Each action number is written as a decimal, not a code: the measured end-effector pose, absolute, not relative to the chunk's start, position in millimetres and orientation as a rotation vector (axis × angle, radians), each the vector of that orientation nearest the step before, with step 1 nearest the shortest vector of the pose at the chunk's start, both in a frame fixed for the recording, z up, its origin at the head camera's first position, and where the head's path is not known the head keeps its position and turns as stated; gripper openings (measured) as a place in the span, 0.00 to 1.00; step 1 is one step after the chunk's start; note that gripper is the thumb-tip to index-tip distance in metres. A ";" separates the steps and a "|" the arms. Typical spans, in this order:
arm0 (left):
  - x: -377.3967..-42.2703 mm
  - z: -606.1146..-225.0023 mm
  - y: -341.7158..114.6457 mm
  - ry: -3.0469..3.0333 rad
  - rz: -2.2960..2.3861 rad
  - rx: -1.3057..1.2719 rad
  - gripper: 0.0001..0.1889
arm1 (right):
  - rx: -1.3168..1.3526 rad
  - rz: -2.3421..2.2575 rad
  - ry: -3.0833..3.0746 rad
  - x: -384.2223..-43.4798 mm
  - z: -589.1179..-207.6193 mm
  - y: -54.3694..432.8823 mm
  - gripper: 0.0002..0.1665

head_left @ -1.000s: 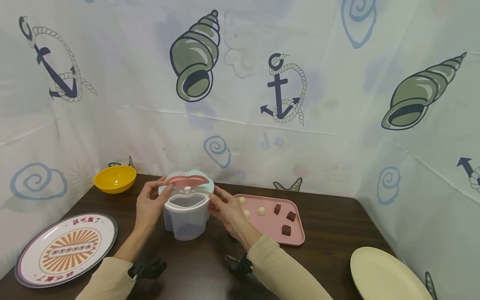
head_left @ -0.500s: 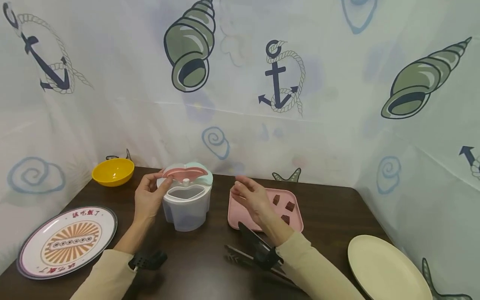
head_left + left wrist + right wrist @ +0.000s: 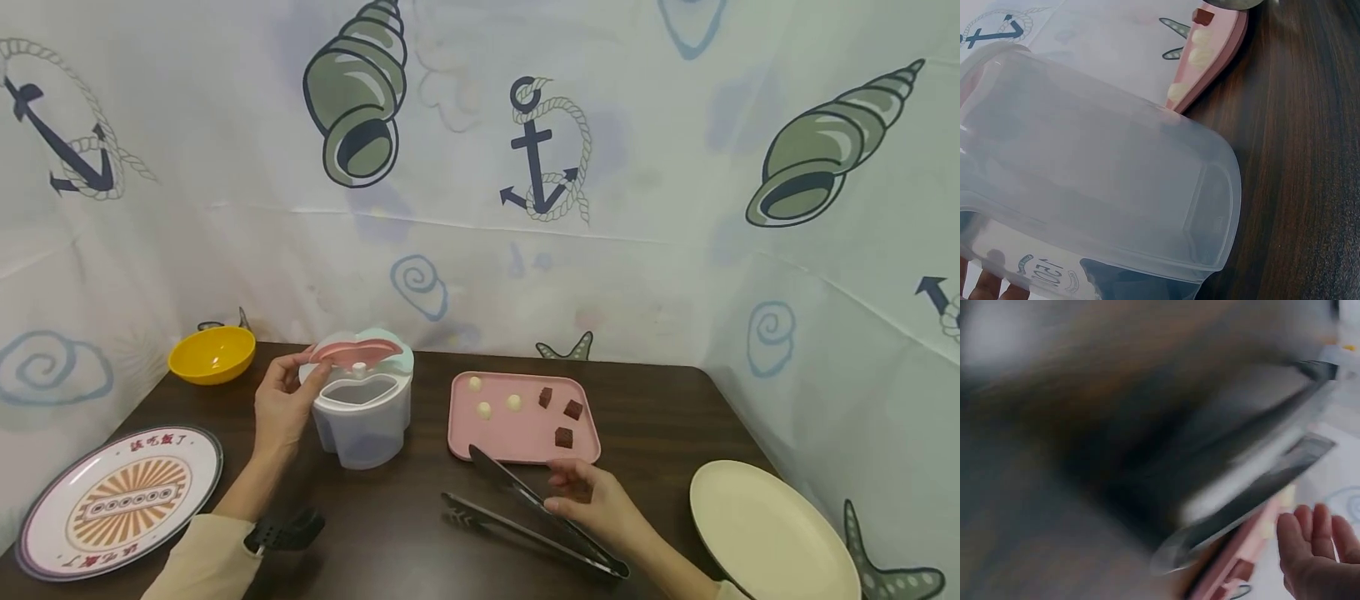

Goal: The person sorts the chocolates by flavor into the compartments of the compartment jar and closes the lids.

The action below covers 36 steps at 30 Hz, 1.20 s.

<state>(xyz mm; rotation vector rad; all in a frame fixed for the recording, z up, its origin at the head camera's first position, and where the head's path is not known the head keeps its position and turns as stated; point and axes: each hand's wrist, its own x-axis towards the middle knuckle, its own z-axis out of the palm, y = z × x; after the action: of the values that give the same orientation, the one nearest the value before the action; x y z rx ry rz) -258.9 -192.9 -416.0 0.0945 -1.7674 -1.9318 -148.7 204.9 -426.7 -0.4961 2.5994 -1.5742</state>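
Observation:
A translucent plastic container (image 3: 367, 437) stands on the dark table, its pale-green and white lid (image 3: 402, 360) on top. The lid's pink flap (image 3: 352, 353) is raised over a heart-shaped opening. My left hand (image 3: 283, 412) grips the container's left side at the lid, thumb in front; in the left wrist view its fingertips show at the bottom-left corner. Metal tongs (image 3: 513, 482) lie spread on the table, tips pointing left. Just over their upper arm hovers my right hand (image 3: 603, 504), fingers loosely bent with nothing in them; the right wrist view shows a gap between fingers and tongs.
Behind the tongs sits a pink tray (image 3: 468, 433) with three white balls (image 3: 513, 402) and three brown cubes (image 3: 564, 437). A patterned plate (image 3: 56, 517) and a yellow bowl (image 3: 212, 354) are on the left. A cream plate (image 3: 772, 533) lies at the right edge.
My right hand has left the container, passed over the tray and come down right beside the tongs. The left hand keeps its hold on the container.

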 end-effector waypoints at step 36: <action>-260.1 -416.5 -194.9 -1.804 -1.920 0.095 0.12 | -0.437 -1.074 3.331 -208.2 -445.9 204.5 0.20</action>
<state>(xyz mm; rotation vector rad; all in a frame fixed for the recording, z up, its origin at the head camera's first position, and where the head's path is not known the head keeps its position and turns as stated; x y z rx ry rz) -260.1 -194.9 -416.5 0.0949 -1.8042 -1.9198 -208.2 204.5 -445.9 -0.4369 3.3308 -1.0740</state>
